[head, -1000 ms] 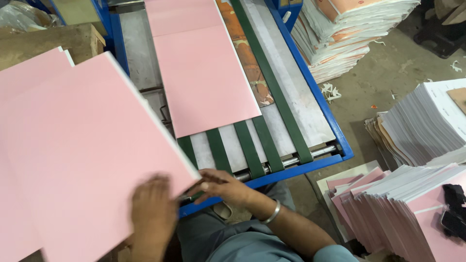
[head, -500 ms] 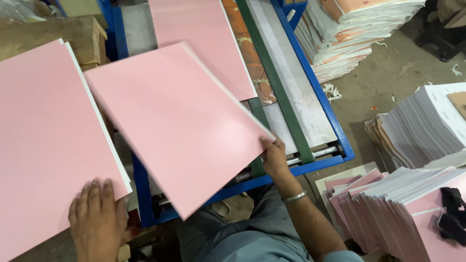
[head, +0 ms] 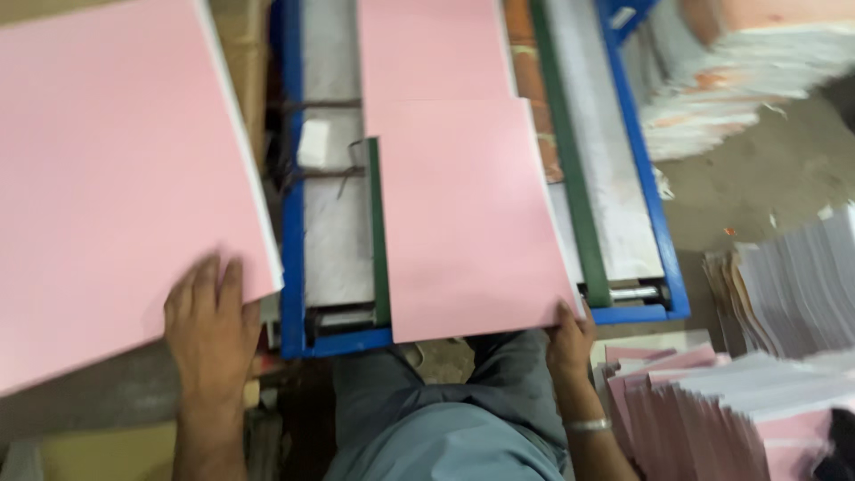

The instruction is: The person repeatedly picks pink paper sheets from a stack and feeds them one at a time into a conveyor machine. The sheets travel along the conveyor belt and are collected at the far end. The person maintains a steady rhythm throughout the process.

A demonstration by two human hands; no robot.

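Two smooth flat pink sheets | right hand [head: 570, 343] pinches near corner of pink sheet [head: 463, 214] lying on blue-framed conveyor [head: 655, 227] | left hand [head: 209, 325] spread flat on pink stack [head: 116, 169] left of conveyor | paper piles [head: 784, 294] right of conveyor.

On my right, down by my leg, stand piles of pink and white paper [head: 712, 401]. Next to them, a bit higher, leans a big pile of white sheets [head: 802, 285]. Far up in the right corner lies one more blurry paper stack [head: 757, 71]. The floor [head: 748, 187] between them is grey and dirty, with small scraps on it. My trousers [head: 445, 419] are grey-blue.
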